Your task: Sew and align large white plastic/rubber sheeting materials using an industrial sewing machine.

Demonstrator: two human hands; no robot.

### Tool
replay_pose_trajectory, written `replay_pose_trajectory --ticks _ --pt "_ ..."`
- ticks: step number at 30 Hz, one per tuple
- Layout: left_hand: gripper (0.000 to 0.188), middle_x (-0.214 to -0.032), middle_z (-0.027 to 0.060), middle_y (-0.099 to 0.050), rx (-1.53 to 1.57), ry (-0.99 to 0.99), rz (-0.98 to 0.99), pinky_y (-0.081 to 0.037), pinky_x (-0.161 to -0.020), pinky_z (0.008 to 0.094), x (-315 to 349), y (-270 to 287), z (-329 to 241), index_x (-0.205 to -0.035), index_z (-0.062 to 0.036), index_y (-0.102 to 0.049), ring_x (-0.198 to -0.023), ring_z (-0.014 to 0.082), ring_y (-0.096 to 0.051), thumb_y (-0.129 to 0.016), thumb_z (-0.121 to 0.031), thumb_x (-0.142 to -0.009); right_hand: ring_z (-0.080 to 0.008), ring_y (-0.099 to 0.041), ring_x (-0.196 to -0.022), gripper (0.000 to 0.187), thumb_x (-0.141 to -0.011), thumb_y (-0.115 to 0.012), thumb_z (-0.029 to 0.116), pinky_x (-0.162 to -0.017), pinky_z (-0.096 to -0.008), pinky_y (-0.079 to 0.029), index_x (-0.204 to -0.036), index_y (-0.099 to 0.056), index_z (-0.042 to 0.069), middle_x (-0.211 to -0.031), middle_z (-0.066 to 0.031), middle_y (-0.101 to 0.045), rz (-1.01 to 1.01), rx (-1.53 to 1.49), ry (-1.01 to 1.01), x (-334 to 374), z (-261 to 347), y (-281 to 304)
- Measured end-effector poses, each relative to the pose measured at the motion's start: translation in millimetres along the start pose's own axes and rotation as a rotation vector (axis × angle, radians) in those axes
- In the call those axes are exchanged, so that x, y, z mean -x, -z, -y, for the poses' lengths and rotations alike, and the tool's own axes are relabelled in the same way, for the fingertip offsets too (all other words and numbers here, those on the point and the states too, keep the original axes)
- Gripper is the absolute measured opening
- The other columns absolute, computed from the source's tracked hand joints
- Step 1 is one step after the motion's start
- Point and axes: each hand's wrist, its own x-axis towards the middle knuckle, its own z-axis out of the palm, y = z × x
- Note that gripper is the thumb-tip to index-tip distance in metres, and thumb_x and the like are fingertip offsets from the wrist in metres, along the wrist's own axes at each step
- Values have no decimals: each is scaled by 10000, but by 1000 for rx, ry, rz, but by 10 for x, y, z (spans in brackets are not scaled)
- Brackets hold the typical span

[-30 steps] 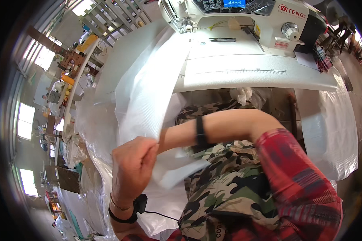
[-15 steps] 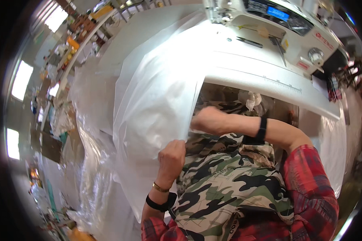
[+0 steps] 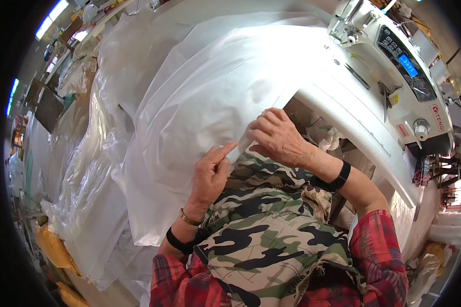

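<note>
A translucent white plastic sheet [image 3: 215,97] spreads over the sewing table and hangs toward my lap in folds. My right hand [image 3: 279,137] pinches its near edge, fingers bent and bunched together. Lower and to the left, my left hand [image 3: 210,174] grips the same edge, its index finger lying straight along the sheet and the other fingers curled. The sheet's margin between the two hands looks narrow and folded over. Right of the sheet stands a white sewing machine [image 3: 430,115] with a lit blue display. Its needle area [image 3: 349,37] lies beyond my hands, beside the sheet's far part.
Black thread snips [image 3: 357,77] lie on the machine bed, near a dark tool [image 3: 385,100]. The white table edge [image 3: 353,135] runs down to the right. Crumpled clear plastic [image 3: 79,184] piles up on the left. A camouflage apron [image 3: 271,240] covers my lap.
The view has swung toward the right. My right hand has turned and pinches the sheet's edge closer to my left hand. My left index finger has straightened out.
</note>
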Motion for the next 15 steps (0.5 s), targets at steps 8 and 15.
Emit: replay_pose_trajectory --ticks 8,15 --pt "172 -726 53 -492 -402 -301 -136 -369 -519 290 -130 -79 -20 -984 -23 -687 -561 146 -453 -723 -48 -818 -206 -514 -936 185 -857 -656 250 -881 -373 -406 -948 -576 110 -947 -38 -551 28 110 -18 14 -389 135" --pt "122 -722 67 -519 -544 -448 -193 -409 -549 332 -203 -42 -119 -942 -35 -689 -603 226 -512 -692 -22 -820 -193 -552 -914 152 -845 -686 211 -871 -353 -409 -922 -596 116 -912 -19 -583 54 28 -102 16 -838 414"
